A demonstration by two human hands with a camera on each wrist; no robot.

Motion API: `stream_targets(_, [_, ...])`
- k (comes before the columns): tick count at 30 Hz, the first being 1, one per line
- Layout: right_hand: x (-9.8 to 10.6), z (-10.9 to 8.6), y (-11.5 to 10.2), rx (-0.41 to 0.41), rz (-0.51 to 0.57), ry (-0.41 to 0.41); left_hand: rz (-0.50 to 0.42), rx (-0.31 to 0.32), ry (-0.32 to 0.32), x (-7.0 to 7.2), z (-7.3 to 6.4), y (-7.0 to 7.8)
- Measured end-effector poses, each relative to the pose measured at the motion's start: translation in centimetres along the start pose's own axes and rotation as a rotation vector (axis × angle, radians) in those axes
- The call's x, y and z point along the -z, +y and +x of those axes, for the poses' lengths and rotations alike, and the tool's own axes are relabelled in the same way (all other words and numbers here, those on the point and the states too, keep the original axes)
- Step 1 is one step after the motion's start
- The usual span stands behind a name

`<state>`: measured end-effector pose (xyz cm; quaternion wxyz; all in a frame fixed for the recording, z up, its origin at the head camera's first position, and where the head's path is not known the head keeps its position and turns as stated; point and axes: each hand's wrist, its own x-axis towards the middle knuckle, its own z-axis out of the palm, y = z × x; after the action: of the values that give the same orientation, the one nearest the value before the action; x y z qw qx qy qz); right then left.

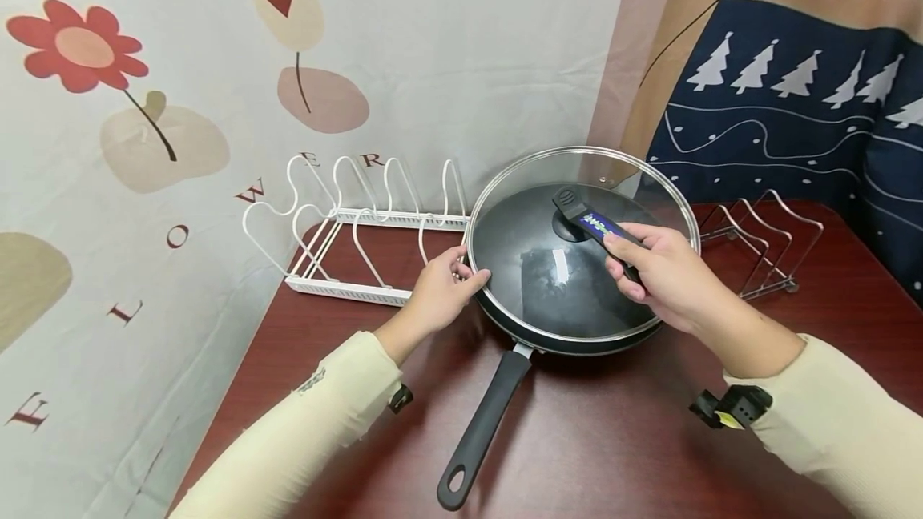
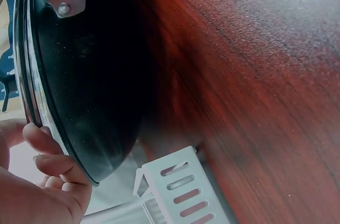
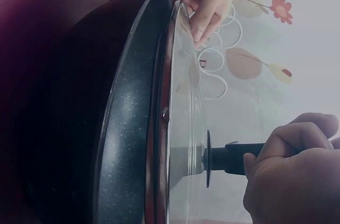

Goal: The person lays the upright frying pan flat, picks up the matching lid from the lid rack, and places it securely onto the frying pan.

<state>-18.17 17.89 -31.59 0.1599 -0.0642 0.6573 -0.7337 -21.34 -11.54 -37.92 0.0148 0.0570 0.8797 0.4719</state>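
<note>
A black frying pan [image 1: 580, 348] sits on the table, its long handle [image 1: 485, 427] pointing toward me. Over it lies a glass lid [image 1: 505, 295] with a metal rim and a black upright-style knob handle [image 1: 570, 203]. My right hand [image 1: 663, 272] grips that handle from the right. At the left edge, my left hand [image 1: 441, 288] pinches the lid's rim, thumb on top. In the right wrist view the lid [image 3: 183, 91] stands tilted, with a gap between it and the pan's edge [image 3: 119, 83]. The left wrist view shows the fingertips [image 2: 45, 141] right at the rim.
A white wire rack [image 1: 346, 289] stands left of the pan, close to its edge. A smaller metal rack [image 1: 775, 239] is at the right, behind my right forearm. Printed cloths [image 1: 447, 46] hang behind the dark red table [image 1: 613, 439].
</note>
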Motion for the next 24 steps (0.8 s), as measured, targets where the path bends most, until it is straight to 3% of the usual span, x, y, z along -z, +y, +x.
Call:
stream_targets(13, [1.0, 1.4, 0.6, -0.100, 0.000, -0.019, 0.100, -0.026, 0.037, -0.4, -0.1, -0.7])
stream_targets(24, [0.9, 1.8, 1.0, -0.097, 0.053, -0.027, 0.132, -0.048, 0.038, -0.4, -0.4, -1.0])
